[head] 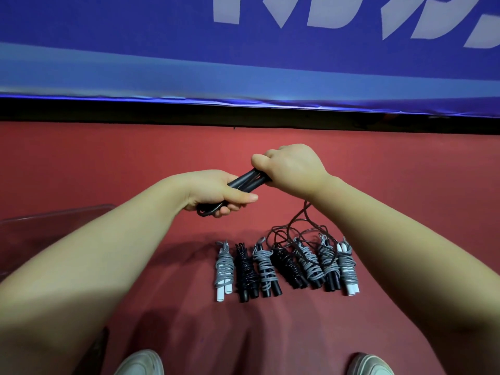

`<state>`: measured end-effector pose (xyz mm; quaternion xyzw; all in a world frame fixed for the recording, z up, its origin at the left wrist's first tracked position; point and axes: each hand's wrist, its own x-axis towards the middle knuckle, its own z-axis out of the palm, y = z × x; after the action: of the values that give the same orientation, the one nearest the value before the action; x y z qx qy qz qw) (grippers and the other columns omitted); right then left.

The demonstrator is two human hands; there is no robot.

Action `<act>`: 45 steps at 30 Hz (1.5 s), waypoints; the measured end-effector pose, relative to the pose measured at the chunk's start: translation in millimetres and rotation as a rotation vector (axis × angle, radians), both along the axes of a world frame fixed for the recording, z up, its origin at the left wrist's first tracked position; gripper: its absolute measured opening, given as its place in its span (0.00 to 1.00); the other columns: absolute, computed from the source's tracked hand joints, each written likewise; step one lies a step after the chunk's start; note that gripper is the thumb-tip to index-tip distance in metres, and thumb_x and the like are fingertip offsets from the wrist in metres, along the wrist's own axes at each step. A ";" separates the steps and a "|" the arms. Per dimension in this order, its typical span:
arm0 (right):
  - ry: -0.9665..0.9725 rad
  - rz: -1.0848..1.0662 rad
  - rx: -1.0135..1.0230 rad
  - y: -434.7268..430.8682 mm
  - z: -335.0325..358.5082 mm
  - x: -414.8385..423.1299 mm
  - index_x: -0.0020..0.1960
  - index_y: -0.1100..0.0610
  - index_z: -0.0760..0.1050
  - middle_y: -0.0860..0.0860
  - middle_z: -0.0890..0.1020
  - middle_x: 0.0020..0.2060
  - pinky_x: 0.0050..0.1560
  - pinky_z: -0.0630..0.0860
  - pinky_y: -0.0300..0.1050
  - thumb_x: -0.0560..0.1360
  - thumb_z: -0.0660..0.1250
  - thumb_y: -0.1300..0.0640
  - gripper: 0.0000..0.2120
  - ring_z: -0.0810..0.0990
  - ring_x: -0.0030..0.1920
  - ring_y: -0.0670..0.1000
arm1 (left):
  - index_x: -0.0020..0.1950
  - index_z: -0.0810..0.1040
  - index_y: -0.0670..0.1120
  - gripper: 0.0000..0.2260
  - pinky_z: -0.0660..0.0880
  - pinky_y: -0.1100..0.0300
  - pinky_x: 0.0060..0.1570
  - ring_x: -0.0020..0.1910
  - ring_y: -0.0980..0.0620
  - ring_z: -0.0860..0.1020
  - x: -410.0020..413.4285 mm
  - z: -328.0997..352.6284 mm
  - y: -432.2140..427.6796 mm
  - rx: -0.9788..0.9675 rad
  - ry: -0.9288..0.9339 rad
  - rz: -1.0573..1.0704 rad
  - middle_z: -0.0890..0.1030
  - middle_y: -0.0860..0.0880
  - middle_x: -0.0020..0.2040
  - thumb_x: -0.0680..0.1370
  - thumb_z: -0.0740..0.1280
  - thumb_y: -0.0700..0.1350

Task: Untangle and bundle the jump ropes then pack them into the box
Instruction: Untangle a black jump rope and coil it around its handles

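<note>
We find the left hand [216, 193] curled round the lower end of a pair of black handles [247, 181], with a loop of cord in the same grip. The right hand [290, 169] is clenched on their upper end. The loose cord [297, 226] trails down to the red floor [135, 158], its coils lying across a row of seven wound bundles [265, 269]. A clear box [54, 212] stands to the left; the part in view holds no rope. We judge bundling nearly complete and packing wholly outstanding.
</note>
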<state>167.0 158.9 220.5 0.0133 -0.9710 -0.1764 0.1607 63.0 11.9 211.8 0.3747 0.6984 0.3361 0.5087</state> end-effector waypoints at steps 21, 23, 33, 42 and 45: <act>0.009 -0.096 -0.006 -3.8 -0.5 -6.3 0.38 0.58 0.74 0.53 0.74 0.26 0.27 0.47 0.32 0.65 0.75 0.59 0.10 0.69 0.22 0.55 | 0.51 0.73 0.44 0.13 0.79 0.60 0.33 0.33 0.53 0.80 -4.0 5.4 -7.7 0.070 -0.340 0.051 0.79 0.47 0.36 0.71 0.71 0.43; 0.022 -0.118 -0.005 -4.0 2.5 -5.3 0.39 0.58 0.74 0.53 0.74 0.27 0.28 0.47 0.32 0.66 0.74 0.58 0.09 0.69 0.22 0.55 | 0.53 0.72 0.44 0.14 0.77 0.62 0.29 0.29 0.55 0.77 -4.8 8.0 -8.5 0.077 -0.346 0.040 0.79 0.48 0.34 0.69 0.69 0.38; 0.061 -0.068 0.003 2.1 -1.0 -1.3 0.31 0.57 0.71 0.50 0.69 0.20 0.32 0.47 0.27 0.58 0.79 0.57 0.16 0.57 0.19 0.51 | 0.52 0.69 0.44 0.04 0.71 0.64 0.26 0.25 0.56 0.72 4.8 4.1 0.7 0.062 -0.140 0.011 0.73 0.49 0.31 0.80 0.63 0.43; -0.114 -0.036 -0.266 14.9 3.8 5.8 0.57 0.57 0.71 0.52 0.78 0.38 0.30 0.61 0.43 0.73 0.69 0.54 0.15 0.73 0.33 0.55 | 0.47 0.64 0.47 0.09 0.61 0.66 0.21 0.23 0.57 0.61 15.6 0.0 3.9 0.153 0.038 0.048 0.67 0.51 0.30 0.82 0.58 0.51; -0.215 -0.063 -0.761 25.9 19.2 18.1 0.65 0.57 0.68 0.46 0.74 0.37 0.36 0.65 0.35 0.74 0.69 0.53 0.22 0.72 0.36 0.45 | 0.48 0.64 0.48 0.08 0.61 0.65 0.21 0.23 0.57 0.61 2.7 3.1 -0.1 0.133 0.040 0.059 0.67 0.51 0.30 0.82 0.58 0.51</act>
<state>185.1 184.7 239.7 -0.0589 -0.9782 0.1938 0.0461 65.7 11.8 214.9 0.3932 0.6954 0.3891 0.4587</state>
